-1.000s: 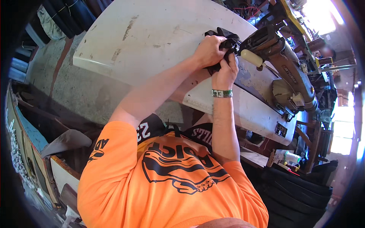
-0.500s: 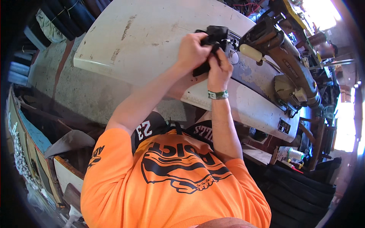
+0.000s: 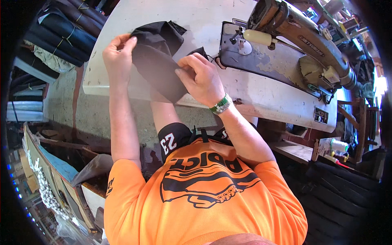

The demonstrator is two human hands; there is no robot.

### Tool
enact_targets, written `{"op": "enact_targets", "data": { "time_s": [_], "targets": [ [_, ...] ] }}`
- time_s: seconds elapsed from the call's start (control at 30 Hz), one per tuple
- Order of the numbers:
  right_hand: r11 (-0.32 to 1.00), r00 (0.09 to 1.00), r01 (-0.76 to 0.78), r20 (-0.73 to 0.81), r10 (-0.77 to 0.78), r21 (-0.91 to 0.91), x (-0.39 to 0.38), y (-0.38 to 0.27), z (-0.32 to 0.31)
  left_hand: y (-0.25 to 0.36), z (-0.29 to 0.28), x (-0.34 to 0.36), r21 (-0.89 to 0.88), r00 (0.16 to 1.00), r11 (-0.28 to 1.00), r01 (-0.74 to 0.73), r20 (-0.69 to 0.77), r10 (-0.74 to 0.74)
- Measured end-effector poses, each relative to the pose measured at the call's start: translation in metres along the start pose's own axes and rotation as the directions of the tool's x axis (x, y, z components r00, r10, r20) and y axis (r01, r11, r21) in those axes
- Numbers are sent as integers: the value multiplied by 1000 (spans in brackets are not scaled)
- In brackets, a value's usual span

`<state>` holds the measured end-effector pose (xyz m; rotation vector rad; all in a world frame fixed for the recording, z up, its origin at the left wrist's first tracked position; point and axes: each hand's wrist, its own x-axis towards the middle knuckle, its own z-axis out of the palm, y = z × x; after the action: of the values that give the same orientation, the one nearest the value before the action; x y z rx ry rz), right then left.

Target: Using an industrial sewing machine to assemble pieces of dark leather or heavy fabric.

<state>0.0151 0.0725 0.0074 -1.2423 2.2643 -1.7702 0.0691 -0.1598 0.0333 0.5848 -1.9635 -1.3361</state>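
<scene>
We've pulled the limp black cloth (image 3: pixel 157 63) to nine o'clock of the brown metal sewing machine (image 3: pixel 295 29); our left hand (image 3: pixel 118 52) pinches its ten-o'clock edge; our right hand (image 3: pixel 203 78), nearer the machine, grips uncertainly to our eyes.

Workshop interior, viewed through my remote feed: white tabletop (image 3: pixel 200 12) at 12 o'clock; dark material rolls (image 3: pixel 61 34) at 10; grey floor (image 3: pixel 96 116) with reddish stripe (image 3: pixel 76 96), 9; wooden framing (image 3: pixel 361 122) and, just above, glaring white light (image 3: pixel 381 85), 3; black, ridged pile (image 3: pixel 343 196), 4.

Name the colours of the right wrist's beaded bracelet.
The beaded bracelet is green and whitish, best seen in the head view.
</scene>
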Motion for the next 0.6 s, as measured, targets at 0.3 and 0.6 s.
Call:
{"op": "enact_targets", "data": {
  "time_s": [0.3, 0.6],
  "targets": [
    [881, 921, -359, -269, 282, -309, -28, 2, -57, 26, 101, 22, -99, 961, 986, 134, 258, -105],
    [817, 879, -397, -428, 208, -419, -34, 38, -84, 12, 213, -9, -246, 717, 967, -69, 661, 219]
  ]
}}
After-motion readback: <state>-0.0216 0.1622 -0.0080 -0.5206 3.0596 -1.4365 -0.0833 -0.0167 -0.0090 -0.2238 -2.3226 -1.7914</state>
